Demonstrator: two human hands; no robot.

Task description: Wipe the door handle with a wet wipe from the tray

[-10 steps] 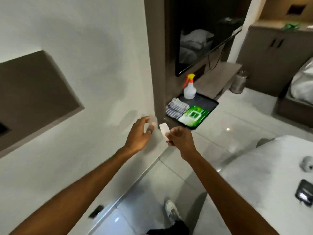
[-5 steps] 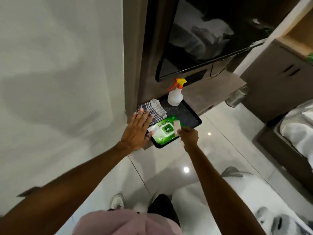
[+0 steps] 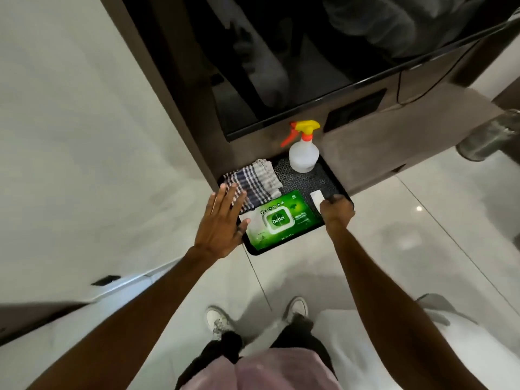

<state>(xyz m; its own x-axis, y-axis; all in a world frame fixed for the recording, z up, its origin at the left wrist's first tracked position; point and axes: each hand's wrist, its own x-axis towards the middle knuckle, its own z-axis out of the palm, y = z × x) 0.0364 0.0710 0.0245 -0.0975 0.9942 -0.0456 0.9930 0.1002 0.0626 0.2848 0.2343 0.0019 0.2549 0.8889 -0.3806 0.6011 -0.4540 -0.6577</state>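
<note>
A black tray (image 3: 342,190) lies on the end of a low brown shelf. On it are a green wet-wipe pack (image 3: 281,219), a folded checked cloth (image 3: 253,181) and a clear spray bottle (image 3: 304,153) with a yellow and orange trigger. My right hand (image 3: 336,211) is over the tray's right part, fingers closed on a small folded white wipe (image 3: 316,197) held above the tray's mat. My left hand (image 3: 222,223) hovers flat, fingers spread, over the tray's left edge and the cloth's corner. No door handle is in view.
A dark TV screen (image 3: 295,66) hangs on the brown panel above the shelf. A white wall (image 3: 84,136) is to the left. A metal bin (image 3: 489,139) stands at the right on the glossy tiled floor. A white bed corner (image 3: 394,347) lies beside my feet.
I have moved closer and now look down on the tray. My right hand carried the white wipe from beside the wall corner across to the tray's right part. My left hand followed to the tray's left edge.
</note>
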